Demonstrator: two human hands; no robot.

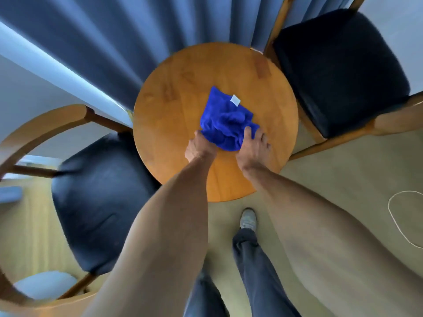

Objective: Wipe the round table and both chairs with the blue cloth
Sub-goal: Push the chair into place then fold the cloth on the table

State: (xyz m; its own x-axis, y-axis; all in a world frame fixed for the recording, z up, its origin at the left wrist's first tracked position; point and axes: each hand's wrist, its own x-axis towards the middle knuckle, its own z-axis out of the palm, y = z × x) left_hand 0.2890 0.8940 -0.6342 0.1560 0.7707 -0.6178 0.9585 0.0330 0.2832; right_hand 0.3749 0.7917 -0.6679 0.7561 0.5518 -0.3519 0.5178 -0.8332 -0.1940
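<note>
Head view, looking down: a crumpled bright blue cloth (226, 121) lying near the middle of a round orange-brown wooden table (174, 99), a bit toward the near edge. A small white tag (235, 100) sticking up on the far side of the cloth.

Left hand (199, 147) at the cloth's near left corner, fingers tucked under the folds and hidden, so hard to tell how they lie, though likely pinching the edge. Right hand (253, 146) at the near right corner, thumb lying on top of the cloth, other fingers spread a little on the tabletop just beside it.

Soft, light and floppy, that cloth, by the look of it. No stiff part to grab. Easy to bunch up, easy to slide on smooth wood. Best taken by a big handful in the middle, or pressed flat under a palm for wiping. Not breakable at all.

One chair with a dark padded seat (100, 197) touching the left edge of the table, another dark-seated chair (338, 72) by the far right edge. Blue curtain (114, 42) behind. A grey shoe (248, 219) and a thin pale cord (398, 216) on the floor.
</note>
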